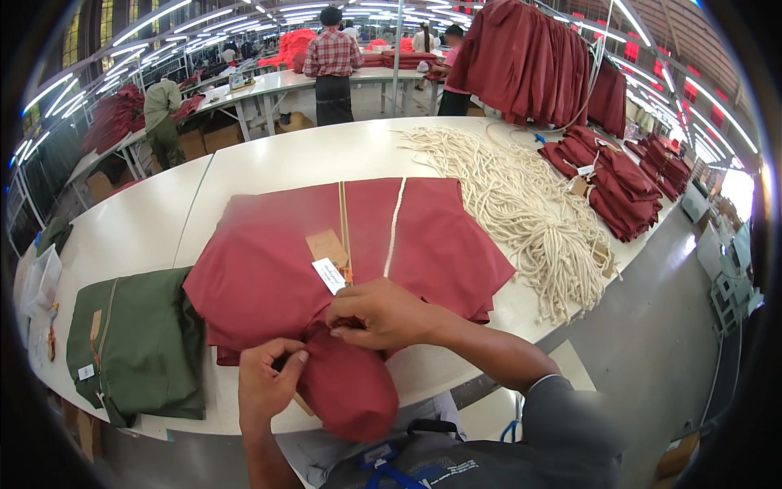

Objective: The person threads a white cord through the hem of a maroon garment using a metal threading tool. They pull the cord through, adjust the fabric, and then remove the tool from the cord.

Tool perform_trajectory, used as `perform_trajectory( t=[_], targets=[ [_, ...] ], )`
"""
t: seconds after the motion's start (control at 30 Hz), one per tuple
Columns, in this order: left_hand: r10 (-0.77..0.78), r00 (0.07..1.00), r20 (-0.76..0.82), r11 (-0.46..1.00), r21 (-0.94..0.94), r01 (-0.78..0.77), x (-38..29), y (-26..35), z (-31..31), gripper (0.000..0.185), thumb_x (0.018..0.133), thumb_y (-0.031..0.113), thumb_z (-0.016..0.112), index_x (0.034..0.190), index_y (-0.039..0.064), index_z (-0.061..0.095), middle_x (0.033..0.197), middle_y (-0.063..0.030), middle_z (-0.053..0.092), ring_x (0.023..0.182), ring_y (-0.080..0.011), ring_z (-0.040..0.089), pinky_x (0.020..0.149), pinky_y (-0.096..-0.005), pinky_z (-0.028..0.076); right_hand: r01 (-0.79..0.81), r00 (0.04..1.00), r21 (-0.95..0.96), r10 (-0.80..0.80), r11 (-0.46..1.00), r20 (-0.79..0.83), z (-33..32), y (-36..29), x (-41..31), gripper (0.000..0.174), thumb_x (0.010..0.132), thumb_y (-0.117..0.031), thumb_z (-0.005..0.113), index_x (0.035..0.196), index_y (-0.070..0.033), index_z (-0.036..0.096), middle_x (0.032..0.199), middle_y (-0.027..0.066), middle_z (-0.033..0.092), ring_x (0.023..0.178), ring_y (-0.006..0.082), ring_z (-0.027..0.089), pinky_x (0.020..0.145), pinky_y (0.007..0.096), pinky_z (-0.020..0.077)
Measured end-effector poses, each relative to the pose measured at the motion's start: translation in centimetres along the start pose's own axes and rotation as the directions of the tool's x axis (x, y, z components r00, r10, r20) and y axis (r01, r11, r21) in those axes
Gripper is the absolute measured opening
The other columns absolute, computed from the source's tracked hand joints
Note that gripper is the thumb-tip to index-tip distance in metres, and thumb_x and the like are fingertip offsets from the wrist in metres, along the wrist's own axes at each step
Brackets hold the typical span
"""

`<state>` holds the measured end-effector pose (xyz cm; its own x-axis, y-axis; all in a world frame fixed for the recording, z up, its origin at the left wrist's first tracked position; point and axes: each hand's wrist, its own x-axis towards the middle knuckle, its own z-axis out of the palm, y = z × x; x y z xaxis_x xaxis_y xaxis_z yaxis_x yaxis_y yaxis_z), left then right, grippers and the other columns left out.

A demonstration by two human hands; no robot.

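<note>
A dark-red zipped jacket (275, 244) lies spread on the white table, its hood (351, 385) towards me and hanging over the near edge. My right hand (379, 315) pinches bunched fabric at the hood opening, by the collar. With thumb and forefinger, my left hand (272, 376) pinches the hood's left edge; what lies between those fingertips is partly hidden. A length of off-white cord (396, 226) runs over the jacket towards my right hand. Beside the zip, a brown card tag (327, 246) and a white tag (328, 275) lie flat, bearing writing.
A large heap of off-white cords (525, 226) covers the table's right part. Folded red garments (611, 183) are stacked beyond it, below hanging red jackets (519, 67). To the left are a folded green jacket (143, 348) and a clear plastic bin (43, 281). People work at tables behind.
</note>
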<state>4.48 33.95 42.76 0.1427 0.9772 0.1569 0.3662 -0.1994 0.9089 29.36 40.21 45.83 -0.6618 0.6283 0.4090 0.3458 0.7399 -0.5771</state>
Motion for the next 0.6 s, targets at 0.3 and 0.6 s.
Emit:
perform_trajectory(
  t=[0.3, 0.6],
  targets=[
    [0.035, 0.996, 0.087, 0.998, 0.043, -0.039, 0.0, 1.2, -1.6, 0.012, 0.09, 0.0, 0.073, 0.1, -0.004, 0.076, 0.08, -0.0099, 0.075, 0.071, -0.0084, 0.063, 0.068, -0.0245, 0.05, 0.084, 0.994, 0.094, -0.09, 0.992, 0.068, -0.3, 0.7, -0.2, 0.015, 0.09, -0.01, 0.075, 0.104, -0.006, 0.071, 0.091, 0.0099, 0.068, 0.076, 0.0259, 0.066, 0.066, 0.0365, 0.0518],
    [0.114, 0.992, -0.048, 0.993, 0.018, -0.114, 0.5, 0.4, -0.5, 0.009, 0.091, 0.001, 0.073, 0.097, -0.005, 0.076, 0.075, -0.008, 0.073, 0.071, -0.0056, 0.061, 0.067, -0.0231, 0.048, 0.056, 0.998, 0.059, -0.054, 0.997, -0.038, 0.2, 1.0, -0.4, 0.016, 0.091, -0.008, 0.073, 0.106, -0.005, 0.072, 0.092, 0.0102, 0.068, 0.079, 0.0268, 0.068, 0.068, 0.0361, 0.0526]
  ],
)
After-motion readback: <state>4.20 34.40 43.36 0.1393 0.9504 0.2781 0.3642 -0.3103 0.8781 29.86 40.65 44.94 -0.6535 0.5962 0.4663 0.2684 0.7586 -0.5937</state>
